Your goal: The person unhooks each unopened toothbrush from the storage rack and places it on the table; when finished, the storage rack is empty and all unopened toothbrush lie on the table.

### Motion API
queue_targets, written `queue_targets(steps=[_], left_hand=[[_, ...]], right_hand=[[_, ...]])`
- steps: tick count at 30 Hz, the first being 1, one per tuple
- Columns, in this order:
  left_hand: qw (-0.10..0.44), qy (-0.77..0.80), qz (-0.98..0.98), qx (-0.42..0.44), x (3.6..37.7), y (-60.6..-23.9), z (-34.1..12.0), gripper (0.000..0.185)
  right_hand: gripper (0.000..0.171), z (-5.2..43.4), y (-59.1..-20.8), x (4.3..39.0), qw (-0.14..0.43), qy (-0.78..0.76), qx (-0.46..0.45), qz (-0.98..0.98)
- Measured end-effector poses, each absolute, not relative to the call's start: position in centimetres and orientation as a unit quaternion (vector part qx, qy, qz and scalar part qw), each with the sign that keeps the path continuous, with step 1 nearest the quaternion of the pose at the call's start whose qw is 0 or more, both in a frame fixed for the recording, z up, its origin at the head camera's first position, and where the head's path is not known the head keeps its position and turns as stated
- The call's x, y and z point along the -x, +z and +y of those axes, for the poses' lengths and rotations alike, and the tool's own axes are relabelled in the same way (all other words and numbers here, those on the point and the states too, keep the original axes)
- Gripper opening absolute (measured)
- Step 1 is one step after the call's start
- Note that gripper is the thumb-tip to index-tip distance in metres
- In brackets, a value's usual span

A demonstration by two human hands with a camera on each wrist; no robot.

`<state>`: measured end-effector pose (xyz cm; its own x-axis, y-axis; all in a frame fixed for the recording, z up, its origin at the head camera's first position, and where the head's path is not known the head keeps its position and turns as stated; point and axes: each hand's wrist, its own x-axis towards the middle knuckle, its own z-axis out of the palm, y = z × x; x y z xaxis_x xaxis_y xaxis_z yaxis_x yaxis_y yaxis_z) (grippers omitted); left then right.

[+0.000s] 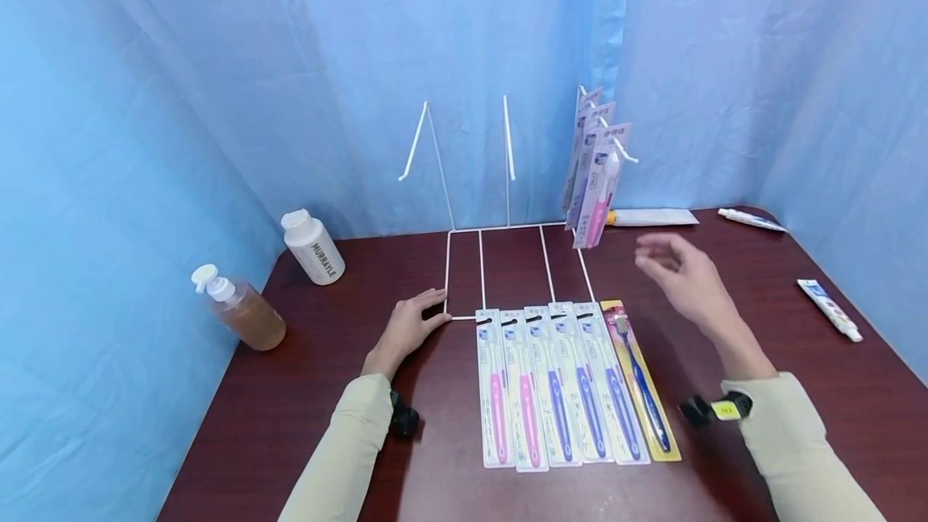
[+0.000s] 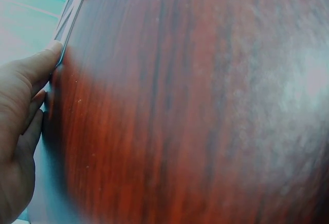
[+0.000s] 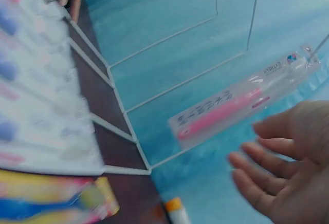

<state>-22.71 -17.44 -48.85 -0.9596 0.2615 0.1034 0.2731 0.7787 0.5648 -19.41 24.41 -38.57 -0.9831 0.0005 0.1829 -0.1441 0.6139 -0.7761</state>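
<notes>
A white wire display rack (image 1: 507, 227) stands on the table with three prongs rising at the back. My left hand (image 1: 409, 327) pinches its front left corner between thumb and fingers; in the left wrist view the thumb (image 2: 43, 62) lies against the wire. Three packaged toothbrushes (image 1: 600, 192) hang on the right prong, the front one pink. My right hand (image 1: 685, 276) is in the air to the right of them, fingers loosely bent and holding nothing. Before the rack lies a row of packaged toothbrushes (image 1: 557, 393), pink and blue-purple, ending in a yellow-carded blue toothbrush (image 1: 641, 381).
At the left stand a pump bottle (image 1: 250, 316) of amber liquid and a white bottle (image 1: 315, 248). A toothpaste tube (image 1: 652, 217) with an orange cap lies behind the right hand. Smaller tubes (image 1: 830, 310) lie at the right. Blue curtains (image 1: 348, 87) enclose the table.
</notes>
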Motion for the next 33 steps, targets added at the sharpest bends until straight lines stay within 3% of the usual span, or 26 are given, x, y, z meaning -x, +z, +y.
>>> queue_targets(steps=[7,15,19,33], left_hand=[[0.015,-0.309,-0.939,0.151,22.7,-49.0,-17.5,0.05],[0.009,-0.314,-0.938,0.15,22.5,-48.8,-17.5,0.051],[0.011,-0.315,-0.938,0.146,22.6,-48.7,-17.6,0.05],[0.019,-0.304,-0.942,0.138,23.2,-49.0,-18.1,0.05]], right_hand=[[0.048,22.7,-36.6,24.2,0.128,0.558,-0.078,-0.816],[0.031,21.0,-36.8,26.4,0.187,0.602,-0.105,-0.769],[0.028,20.9,-36.9,25.4,0.205,0.574,-0.101,-0.786],[0.029,21.8,-34.4,18.5,0.172,0.552,-0.121,-0.807]])
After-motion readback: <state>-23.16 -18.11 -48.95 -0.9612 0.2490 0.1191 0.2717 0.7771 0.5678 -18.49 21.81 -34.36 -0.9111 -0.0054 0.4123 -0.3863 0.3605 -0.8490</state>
